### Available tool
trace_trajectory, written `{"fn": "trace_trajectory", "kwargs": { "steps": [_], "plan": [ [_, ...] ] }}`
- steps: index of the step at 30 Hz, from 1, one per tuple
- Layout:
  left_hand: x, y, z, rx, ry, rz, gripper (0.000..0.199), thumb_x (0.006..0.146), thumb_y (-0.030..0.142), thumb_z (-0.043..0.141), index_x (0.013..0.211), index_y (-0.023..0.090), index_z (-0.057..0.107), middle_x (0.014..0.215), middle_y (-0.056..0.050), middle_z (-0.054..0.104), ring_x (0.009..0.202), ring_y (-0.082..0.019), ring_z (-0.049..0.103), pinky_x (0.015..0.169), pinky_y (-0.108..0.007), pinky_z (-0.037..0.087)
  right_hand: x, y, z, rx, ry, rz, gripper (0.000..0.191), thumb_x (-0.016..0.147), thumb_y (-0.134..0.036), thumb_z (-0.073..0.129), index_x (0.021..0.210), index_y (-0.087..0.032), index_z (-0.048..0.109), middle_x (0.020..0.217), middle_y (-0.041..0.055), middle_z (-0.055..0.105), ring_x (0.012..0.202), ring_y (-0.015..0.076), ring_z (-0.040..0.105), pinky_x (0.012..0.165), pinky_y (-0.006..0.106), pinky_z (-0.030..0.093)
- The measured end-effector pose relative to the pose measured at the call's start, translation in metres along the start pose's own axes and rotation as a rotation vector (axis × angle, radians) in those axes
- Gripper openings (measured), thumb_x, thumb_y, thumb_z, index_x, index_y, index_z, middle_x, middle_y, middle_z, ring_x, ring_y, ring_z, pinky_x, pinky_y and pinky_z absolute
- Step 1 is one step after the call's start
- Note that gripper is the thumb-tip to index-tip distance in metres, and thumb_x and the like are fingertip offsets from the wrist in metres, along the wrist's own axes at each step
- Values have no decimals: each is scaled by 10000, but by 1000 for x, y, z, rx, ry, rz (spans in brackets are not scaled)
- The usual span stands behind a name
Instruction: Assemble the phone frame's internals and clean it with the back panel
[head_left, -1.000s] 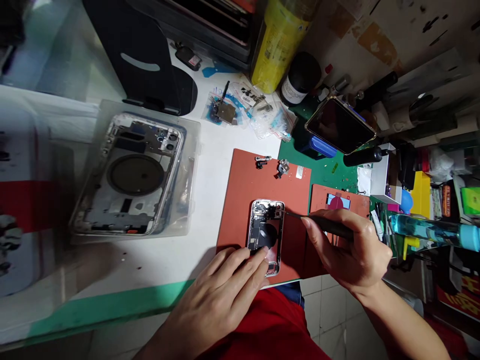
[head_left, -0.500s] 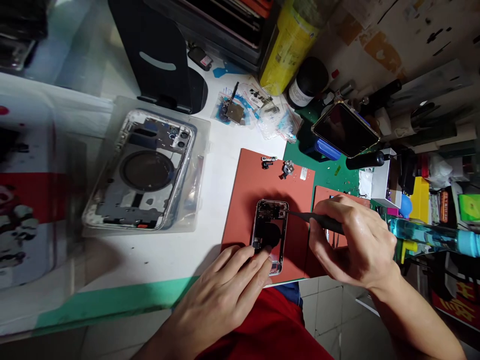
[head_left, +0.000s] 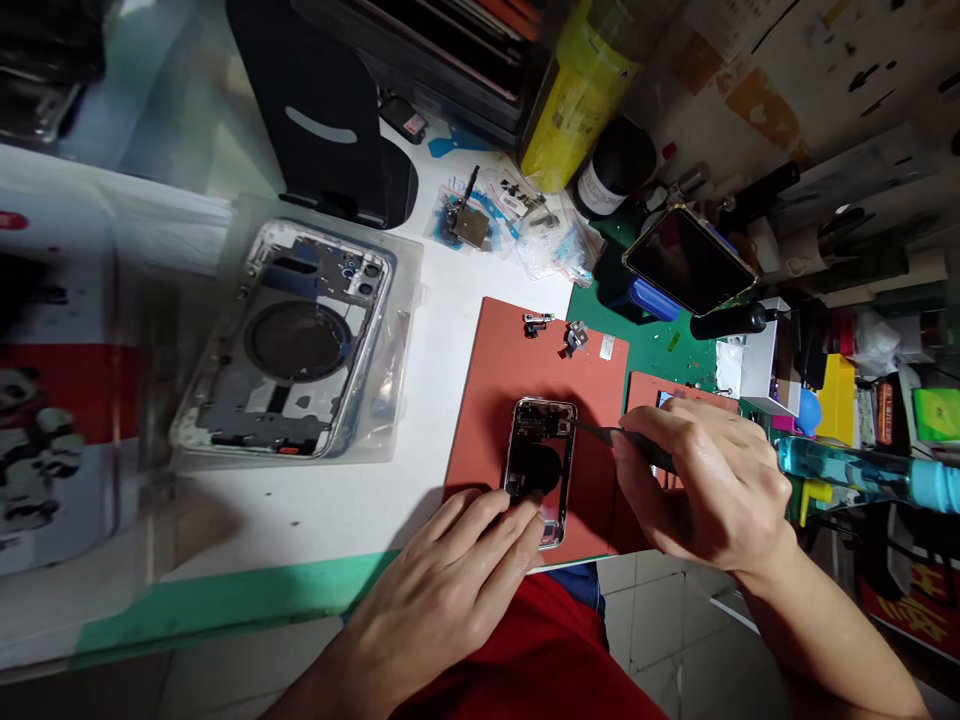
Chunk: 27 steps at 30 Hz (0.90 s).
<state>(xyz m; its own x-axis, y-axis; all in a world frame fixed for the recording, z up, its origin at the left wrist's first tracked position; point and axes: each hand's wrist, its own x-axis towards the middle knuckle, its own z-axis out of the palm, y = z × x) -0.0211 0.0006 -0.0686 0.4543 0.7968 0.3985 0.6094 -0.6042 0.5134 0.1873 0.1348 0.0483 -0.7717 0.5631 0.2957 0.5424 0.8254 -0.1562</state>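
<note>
An opened phone housing (head_left: 555,495) lies on the red-brown mat (head_left: 480,400), its inside facing up. My left hand (head_left: 465,570) holds the lower left part of it, with fingers close together and one fingertip over the inside; the thumb is hidden. Dark, thin-tipped tweezers (head_left: 641,445) are pinched in my right hand (head_left: 712,490). Their tip reaches the housing's upper right edge, beside the camera corner; whether it grips any part is too small to tell. Above the housing on the mat lie small metal phone parts (head_left: 575,338) and a white label (head_left: 607,347).
A larger opened phone back (head_left: 296,340) rests in a clear plastic tray (head_left: 401,400) on the left. Behind the mat are bagged parts (head_left: 469,222), a yellow can (head_left: 581,100), a black bottle (head_left: 616,165) and a propped phone (head_left: 690,260). A blue clear bottle (head_left: 855,468) lies right.
My right hand has shifted slightly left with the tweezers, whose tip stays at the housing's upper right edge. My left hand and the housing have hardly moved.
</note>
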Motion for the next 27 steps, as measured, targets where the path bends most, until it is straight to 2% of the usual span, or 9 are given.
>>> {"fn": "trace_trajectory", "kwargs": {
  "steps": [7, 16, 27],
  "plan": [
    [-1, 0, 1, 7, 5, -2, 257, 1034, 113, 646, 1267, 64, 743, 1286, -108, 796, 1089, -307, 602, 912, -473, 442, 0, 0, 0, 23, -6, 12, 189, 948, -27, 657, 1082, -149, 602, 671, -38, 542, 568, 135, 420, 533, 327, 341],
    [1, 0, 0, 10, 9, -4, 258, 1029, 131, 660, 1265, 74, 749, 1261, -112, 799, 1088, -311, 619, 929, -470, 457, 1, 1, 0, 19, 1, 8, 167, 964, -81, 643, 1102, -161, 595, 687, -23, 579, 569, 149, 470, 553, 337, 356],
    [1, 0, 1, 7, -5, 1, 282, 1011, 106, 679, 1282, 60, 740, 1296, -121, 792, 1079, -317, 618, 906, -477, 447, 1, 1, 0, 9, 4, 5, 174, 952, -29, 648, 1045, -169, 604, 650, -40, 571, 545, 133, 462, 534, 326, 360]
  ]
}}
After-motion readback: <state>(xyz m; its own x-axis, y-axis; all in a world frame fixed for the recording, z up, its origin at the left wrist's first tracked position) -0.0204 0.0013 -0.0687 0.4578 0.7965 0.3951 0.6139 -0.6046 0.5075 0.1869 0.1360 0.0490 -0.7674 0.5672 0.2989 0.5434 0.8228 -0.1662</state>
